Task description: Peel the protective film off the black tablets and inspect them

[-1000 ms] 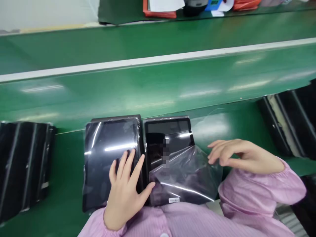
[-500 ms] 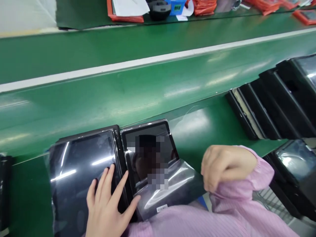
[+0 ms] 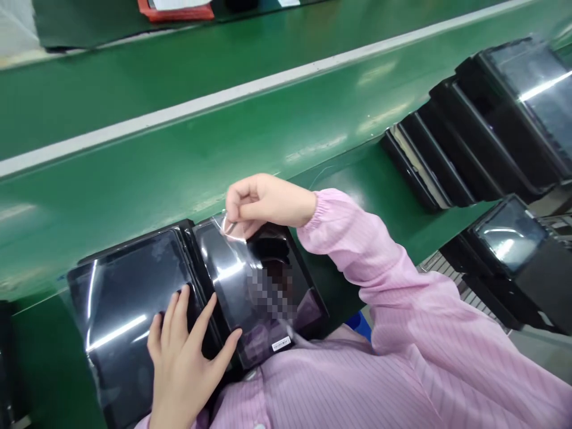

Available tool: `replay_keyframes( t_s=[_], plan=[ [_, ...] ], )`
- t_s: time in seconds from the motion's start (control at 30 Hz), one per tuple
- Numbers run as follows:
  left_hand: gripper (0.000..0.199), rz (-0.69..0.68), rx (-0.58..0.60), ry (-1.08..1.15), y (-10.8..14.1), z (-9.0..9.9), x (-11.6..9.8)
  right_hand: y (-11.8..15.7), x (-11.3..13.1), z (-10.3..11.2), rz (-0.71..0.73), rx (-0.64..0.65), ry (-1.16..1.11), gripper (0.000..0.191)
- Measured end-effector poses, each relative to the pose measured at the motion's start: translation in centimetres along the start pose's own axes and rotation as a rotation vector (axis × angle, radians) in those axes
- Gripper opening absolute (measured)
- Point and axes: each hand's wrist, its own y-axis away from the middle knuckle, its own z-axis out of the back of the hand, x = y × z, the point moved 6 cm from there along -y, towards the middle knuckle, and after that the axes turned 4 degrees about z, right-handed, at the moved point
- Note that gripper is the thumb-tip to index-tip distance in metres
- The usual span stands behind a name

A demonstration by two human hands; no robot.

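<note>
My left hand (image 3: 185, 354) lies with fingers spread over the right part of a black screen panel (image 3: 129, 292), its thumb reaching onto the neighbouring panel. That second dark, glossy panel (image 3: 308, 268) lies right beside the first. Over its left part hangs a clear plastic film (image 3: 227, 256), with a white label (image 3: 281, 344) near its lower end. My right hand (image 3: 263, 205) pinches the film's upper corner at the panel's far edge. The film's right part is hard to make out against the reflections.
Several black panels (image 3: 465, 137) lean in a row at the right. Another stack (image 3: 509, 235) lies below them near the bench edge. A white strip (image 3: 250, 89) crosses the green bench. A red item with papers (image 3: 176, 12) sits at the back, and dark edges (image 3: 9, 357) show far left.
My right hand has moved left and away from me, carrying the film's corner from the panel's near right side to its far edge. My left hand stays on the panel. The view has shifted.
</note>
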Motion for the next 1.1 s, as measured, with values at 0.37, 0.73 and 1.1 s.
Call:
replay_keyframes(
  t_s=[0.37,0.73,1.1],
  plan=[
    [0.05,-0.011,-0.021,-0.025,0.0,-0.2,0.1,3.2,-1.9,4.2,-0.076,-0.482,0.031,0.011],
    [0.073,0.665,-0.204,0.06,2.8,3.5,7.6,14.6,-7.4,2.5,-0.12,-0.767,0.426,0.037],
    [0.073,0.816,-0.141,0.18,3.4,3.9,10.4,13.8,-8.0,-1.4,-0.067,-0.887,0.745,0.037]
  ],
)
